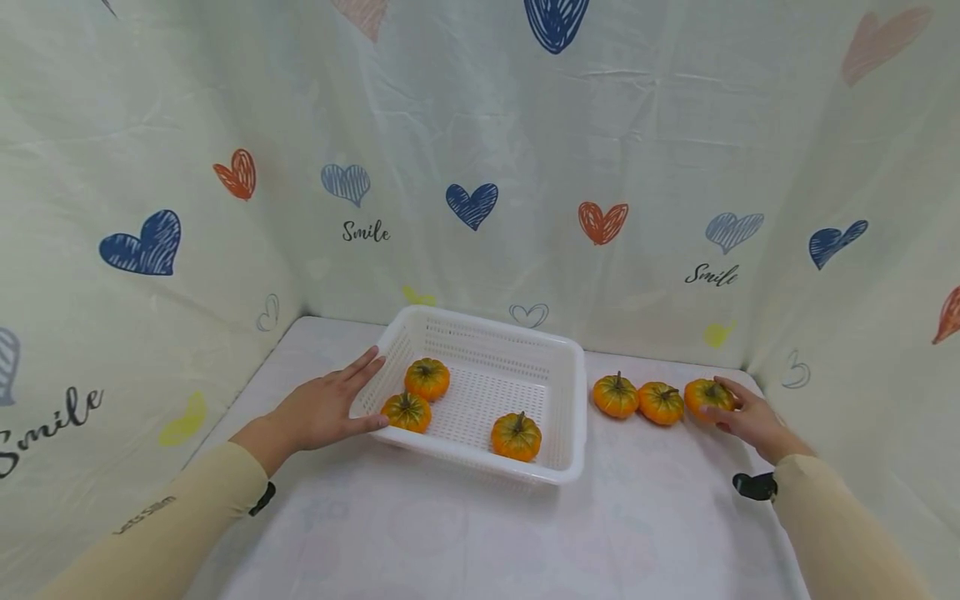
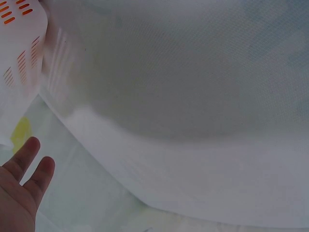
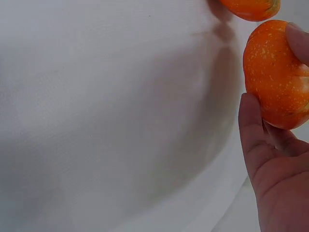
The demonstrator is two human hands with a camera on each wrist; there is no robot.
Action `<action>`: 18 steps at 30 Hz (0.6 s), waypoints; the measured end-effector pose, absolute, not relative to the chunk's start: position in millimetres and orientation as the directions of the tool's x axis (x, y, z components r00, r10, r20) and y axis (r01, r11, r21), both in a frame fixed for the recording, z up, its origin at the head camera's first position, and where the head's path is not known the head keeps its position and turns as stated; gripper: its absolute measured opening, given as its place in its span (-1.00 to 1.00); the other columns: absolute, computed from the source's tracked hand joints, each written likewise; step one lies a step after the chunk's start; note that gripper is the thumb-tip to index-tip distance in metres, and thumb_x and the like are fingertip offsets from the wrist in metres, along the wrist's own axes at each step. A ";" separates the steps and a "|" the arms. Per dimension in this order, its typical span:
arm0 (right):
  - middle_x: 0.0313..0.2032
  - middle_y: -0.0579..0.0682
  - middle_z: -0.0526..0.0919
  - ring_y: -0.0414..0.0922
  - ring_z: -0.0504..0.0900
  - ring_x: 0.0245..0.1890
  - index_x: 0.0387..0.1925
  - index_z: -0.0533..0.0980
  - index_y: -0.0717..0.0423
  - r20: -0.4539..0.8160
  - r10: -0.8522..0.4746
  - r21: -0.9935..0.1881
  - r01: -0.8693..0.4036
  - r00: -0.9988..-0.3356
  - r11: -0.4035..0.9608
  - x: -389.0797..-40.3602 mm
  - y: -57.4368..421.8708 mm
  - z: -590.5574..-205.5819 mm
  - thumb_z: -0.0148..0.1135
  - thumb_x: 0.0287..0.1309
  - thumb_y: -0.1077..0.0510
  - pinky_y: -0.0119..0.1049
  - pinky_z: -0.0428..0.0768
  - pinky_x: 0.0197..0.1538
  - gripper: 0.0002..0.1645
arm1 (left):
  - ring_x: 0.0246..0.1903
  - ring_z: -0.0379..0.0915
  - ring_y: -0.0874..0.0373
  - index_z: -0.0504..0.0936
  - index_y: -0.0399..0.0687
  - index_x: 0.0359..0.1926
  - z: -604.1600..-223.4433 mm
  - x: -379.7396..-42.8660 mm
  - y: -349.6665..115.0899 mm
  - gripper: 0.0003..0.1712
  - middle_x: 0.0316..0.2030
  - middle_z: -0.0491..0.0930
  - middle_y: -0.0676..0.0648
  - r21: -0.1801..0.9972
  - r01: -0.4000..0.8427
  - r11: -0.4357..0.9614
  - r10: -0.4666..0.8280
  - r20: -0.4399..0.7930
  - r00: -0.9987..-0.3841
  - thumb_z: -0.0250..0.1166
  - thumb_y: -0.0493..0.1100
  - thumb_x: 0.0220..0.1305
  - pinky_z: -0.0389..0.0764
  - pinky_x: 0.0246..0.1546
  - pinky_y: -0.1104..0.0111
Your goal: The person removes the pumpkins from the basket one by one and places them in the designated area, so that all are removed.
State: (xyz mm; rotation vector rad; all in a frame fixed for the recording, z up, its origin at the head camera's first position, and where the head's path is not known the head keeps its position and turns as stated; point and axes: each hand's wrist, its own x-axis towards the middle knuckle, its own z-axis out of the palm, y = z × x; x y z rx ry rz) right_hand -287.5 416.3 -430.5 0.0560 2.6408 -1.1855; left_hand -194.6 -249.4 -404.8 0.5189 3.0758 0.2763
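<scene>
My left hand [image 1: 322, 408] lies at the left rim of a white plastic basket [image 1: 480, 467], its fingers straight and spread and the thumb at the front corner. In the left wrist view two straight fingers [image 2: 41, 179] show below the slotted basket wall [image 2: 24, 63]. Inside the basket are three small orange-green pumpkins, two side by side at the left and one pumpkin [image 1: 516, 437] at the front right. On the right, my right hand [image 1: 757, 425] holds another small pumpkin [image 3: 273, 72] between thumb and fingers, at the end of a row.
Two more pumpkins, a middle one [image 1: 661, 403] and a left one [image 1: 616, 395], sit between the basket and my right hand. A white cloth covers the table [image 1: 420, 533]. Behind and at both sides hangs a pale curtain [image 1: 525, 125] printed with hearts.
</scene>
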 end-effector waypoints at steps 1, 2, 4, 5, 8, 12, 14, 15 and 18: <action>0.37 0.59 -0.05 0.42 0.21 0.24 0.55 -0.18 0.23 -0.246 -0.064 -0.725 0.140 -0.967 0.674 -287.5 416.4 -431.4 0.26 0.34 -0.09 0.01 0.55 0.15 0.09 | 0.30 0.30 -0.31 -0.02 -0.04 0.59 -404.9 -194.4 -249.4 0.18 0.58 -0.17 -0.07 0.175 0.326 0.929 0.328 0.022 -0.945 0.10 0.55 0.21 0.37 0.20 -0.19; 0.37 0.59 -0.07 0.43 0.19 0.25 0.55 -0.18 0.24 -0.254 -0.062 -0.717 0.145 -0.965 0.681 -287.4 416.4 -432.3 0.25 0.35 -0.10 0.07 0.51 0.19 0.09 | 0.29 0.30 -0.31 -0.01 -0.05 0.58 -405.0 -194.3 -249.6 0.18 0.58 -0.16 -0.07 0.174 0.329 0.928 0.329 0.026 -0.944 0.09 0.55 0.21 0.38 0.19 -0.20; 0.37 0.61 -0.11 0.46 0.14 0.27 0.55 -0.19 0.25 -0.262 -0.058 -0.712 0.152 -0.963 0.686 -287.0 416.6 -433.9 0.24 0.35 -0.09 0.19 0.41 0.24 0.09 | 0.28 0.32 -0.31 0.00 -0.06 0.58 -405.0 -194.2 -249.4 0.18 0.57 -0.15 -0.08 0.173 0.334 0.927 0.333 0.032 -0.942 0.08 0.56 0.21 0.38 0.18 -0.20; 0.38 0.62 -0.13 0.47 0.12 0.27 0.54 -0.20 0.26 -0.265 -0.058 -0.710 0.154 -0.963 0.687 -286.8 416.8 -434.7 0.24 0.36 -0.08 0.23 0.36 0.26 0.09 | 0.28 0.32 -0.31 0.00 -0.06 0.58 -405.1 -194.3 -249.3 0.18 0.57 -0.15 -0.08 0.172 0.335 0.927 0.334 0.033 -0.942 0.08 0.57 0.20 0.39 0.18 -0.20; 0.39 0.62 -0.18 0.51 0.04 0.30 0.54 -0.20 0.25 -0.276 -0.054 -0.702 0.163 -0.960 0.693 -286.3 416.6 -435.7 0.24 0.35 -0.09 0.34 0.24 0.28 0.10 | 0.28 0.32 -0.30 -0.01 -0.04 0.59 -405.1 -194.3 -248.9 0.19 0.58 -0.16 -0.07 0.169 0.332 0.928 0.332 0.028 -0.943 0.07 0.58 0.20 0.38 0.19 -0.19; 0.39 0.62 -0.20 0.54 -0.03 0.31 0.54 -0.22 0.25 -0.286 -0.049 -0.693 0.171 -0.957 0.701 -286.8 415.8 -436.7 0.23 0.35 -0.11 0.39 0.17 0.29 0.11 | 0.29 0.31 -0.30 -0.02 -0.04 0.59 -404.7 -193.7 -248.6 0.19 0.58 -0.17 -0.07 0.168 0.325 0.931 0.327 0.021 -0.945 0.07 0.58 0.20 0.38 0.20 -0.19; 0.38 0.63 -0.20 0.55 -0.03 0.32 0.54 -0.23 0.27 -0.285 -0.047 -0.686 0.170 -0.957 0.707 -287.5 415.1 -437.6 0.23 0.35 -0.12 0.40 0.16 0.28 0.12 | 0.28 0.31 -0.31 -0.01 -0.05 0.58 -404.2 -193.1 -248.5 0.18 0.58 -0.16 -0.08 0.169 0.326 0.930 0.327 0.024 -0.945 0.08 0.56 0.20 0.38 0.19 -0.20; 0.38 0.63 -0.19 0.55 -0.03 0.32 0.54 -0.23 0.28 -0.284 -0.045 -0.684 0.170 -0.958 0.709 -288.0 414.9 -438.4 0.22 0.35 -0.12 0.39 0.17 0.29 0.12 | 0.28 0.32 -0.31 0.00 -0.06 0.58 -403.8 -192.8 -248.4 0.18 0.57 -0.15 -0.08 0.169 0.328 0.930 0.328 0.027 -0.944 0.08 0.56 0.21 0.39 0.18 -0.20; 0.38 0.63 -0.19 0.56 -0.05 0.32 0.53 -0.23 0.29 -0.281 -0.042 -0.674 0.166 -0.959 0.720 -289.6 414.6 -441.3 0.21 0.35 -0.15 0.40 0.15 0.29 0.13 | 0.28 0.32 -0.32 0.00 -0.06 0.58 -402.8 -192.6 -248.2 0.16 0.57 -0.14 -0.09 0.170 0.329 0.929 0.329 0.029 -0.944 0.10 0.53 0.22 0.40 0.17 -0.20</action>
